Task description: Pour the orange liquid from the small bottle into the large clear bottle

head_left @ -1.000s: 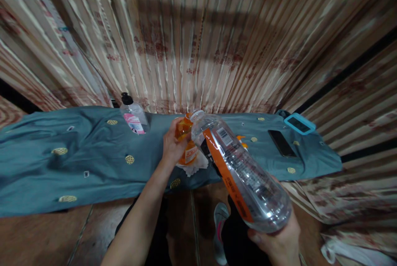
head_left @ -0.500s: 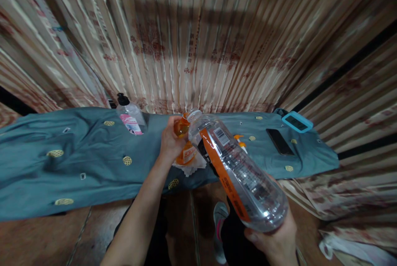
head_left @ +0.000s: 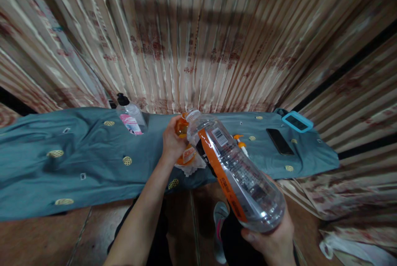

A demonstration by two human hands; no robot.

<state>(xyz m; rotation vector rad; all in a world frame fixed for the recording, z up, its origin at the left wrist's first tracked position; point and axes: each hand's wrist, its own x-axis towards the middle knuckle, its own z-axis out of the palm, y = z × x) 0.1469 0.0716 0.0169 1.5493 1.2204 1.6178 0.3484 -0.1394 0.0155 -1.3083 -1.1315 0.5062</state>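
My left hand (head_left: pixel 173 140) is wrapped round the upper part of an orange bottle (head_left: pixel 187 155) that stands on a crumpled white tissue (head_left: pixel 194 168). In my right hand (head_left: pixel 274 237) is the base of a large clear plastic bottle (head_left: pixel 242 173) with an orange and silver label. The clear bottle is tilted, its neck at the orange bottle's mouth; whether liquid runs between them I cannot tell. An orange and white pump top (head_left: pixel 241 143) lies on the cloth, partly behind the clear bottle.
On the teal cloth (head_left: pixel 99 175) stands a clear pump bottle (head_left: pixel 130 118) with a pink label, to the left. A black phone (head_left: pixel 279 142) and a blue-framed device (head_left: pixel 297 121) lie at the right. Pleated curtains (head_left: pixel 192 51) hang behind.
The clear bottle has shifted slightly left with my right hand, showing more of the pump top. My left hand stays on the orange bottle.
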